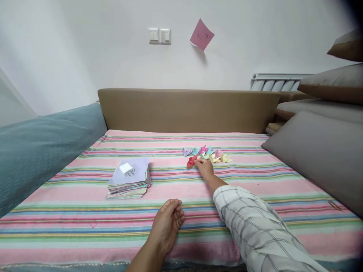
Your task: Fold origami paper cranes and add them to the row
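Observation:
My right hand (204, 168), reaching forward, pinches a red origami crane (192, 161) between thumb and fingers at the near side of a cluster of folded paper cranes. Among these are a purple crane (186, 152), a magenta crane (203, 149), a pink crane (217, 153) and a yellow crane (226, 158). Closer to me, my left hand (168, 223) rests over the striped cloth with its fingers curled in and the thumb against them; nothing shows in it. Left of both hands lies a stack of coloured paper squares (141, 172), topped by a white plug adapter (126, 169).
Striped cloth (93, 211) covers the surface. A brown backrest (187, 111) closes off the far side, a blue-covered armrest (48, 147) the left. Grey cushions (320, 151) pile up on the right, near a small brown loop (335, 205). A pink note (202, 34) hangs on the wall.

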`<move>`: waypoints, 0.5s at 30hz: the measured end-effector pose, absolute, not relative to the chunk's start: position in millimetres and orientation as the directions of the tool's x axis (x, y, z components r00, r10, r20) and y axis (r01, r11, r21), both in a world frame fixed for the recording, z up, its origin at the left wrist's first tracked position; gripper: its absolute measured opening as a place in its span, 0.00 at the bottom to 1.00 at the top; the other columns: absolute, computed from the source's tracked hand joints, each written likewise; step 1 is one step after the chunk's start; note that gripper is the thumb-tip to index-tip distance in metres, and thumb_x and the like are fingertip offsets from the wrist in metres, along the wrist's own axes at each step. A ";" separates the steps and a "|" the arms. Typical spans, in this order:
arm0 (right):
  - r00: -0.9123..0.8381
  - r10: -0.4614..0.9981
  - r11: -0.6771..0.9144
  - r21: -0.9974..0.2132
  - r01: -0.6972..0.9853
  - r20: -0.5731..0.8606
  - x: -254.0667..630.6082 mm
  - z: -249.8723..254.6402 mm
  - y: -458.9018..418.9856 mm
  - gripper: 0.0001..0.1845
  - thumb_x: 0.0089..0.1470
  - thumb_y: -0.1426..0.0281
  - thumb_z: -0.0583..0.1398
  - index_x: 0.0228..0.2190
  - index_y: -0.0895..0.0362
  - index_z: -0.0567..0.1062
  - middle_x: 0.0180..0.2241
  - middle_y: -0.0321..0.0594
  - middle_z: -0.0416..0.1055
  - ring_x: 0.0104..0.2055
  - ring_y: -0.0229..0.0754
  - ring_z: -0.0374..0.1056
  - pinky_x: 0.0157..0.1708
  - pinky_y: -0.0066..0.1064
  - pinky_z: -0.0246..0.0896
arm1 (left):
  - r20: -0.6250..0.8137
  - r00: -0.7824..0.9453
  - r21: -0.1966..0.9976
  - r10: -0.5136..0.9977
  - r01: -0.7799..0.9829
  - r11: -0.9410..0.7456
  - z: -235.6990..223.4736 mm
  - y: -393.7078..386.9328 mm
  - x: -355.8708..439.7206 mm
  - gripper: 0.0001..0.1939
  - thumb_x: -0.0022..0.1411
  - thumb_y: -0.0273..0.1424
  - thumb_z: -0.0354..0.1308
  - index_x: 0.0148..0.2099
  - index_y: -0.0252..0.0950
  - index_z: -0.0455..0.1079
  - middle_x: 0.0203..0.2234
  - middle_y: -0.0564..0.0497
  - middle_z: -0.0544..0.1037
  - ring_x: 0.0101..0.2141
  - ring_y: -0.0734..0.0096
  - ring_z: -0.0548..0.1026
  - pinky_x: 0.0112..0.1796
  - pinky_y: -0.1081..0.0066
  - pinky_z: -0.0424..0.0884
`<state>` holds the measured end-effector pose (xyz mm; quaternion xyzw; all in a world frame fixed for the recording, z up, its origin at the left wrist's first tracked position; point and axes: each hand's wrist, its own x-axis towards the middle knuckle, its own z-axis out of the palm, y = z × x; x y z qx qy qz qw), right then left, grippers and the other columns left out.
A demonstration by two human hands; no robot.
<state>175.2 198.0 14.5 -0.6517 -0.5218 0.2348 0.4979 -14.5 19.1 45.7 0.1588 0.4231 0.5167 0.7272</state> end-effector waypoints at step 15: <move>0.479 0.861 -0.089 -0.877 0.471 0.170 174.3 3.9 227.3 0.16 0.45 0.58 0.56 0.23 0.57 0.76 0.22 0.39 0.73 0.28 0.43 0.68 0.27 0.29 0.56 | -0.473 0.099 0.675 0.875 -0.598 0.432 50.3 15.9 -20.2 0.11 0.46 0.31 0.67 0.29 0.33 0.68 0.20 0.57 0.67 0.20 0.79 0.70 0.23 0.77 0.69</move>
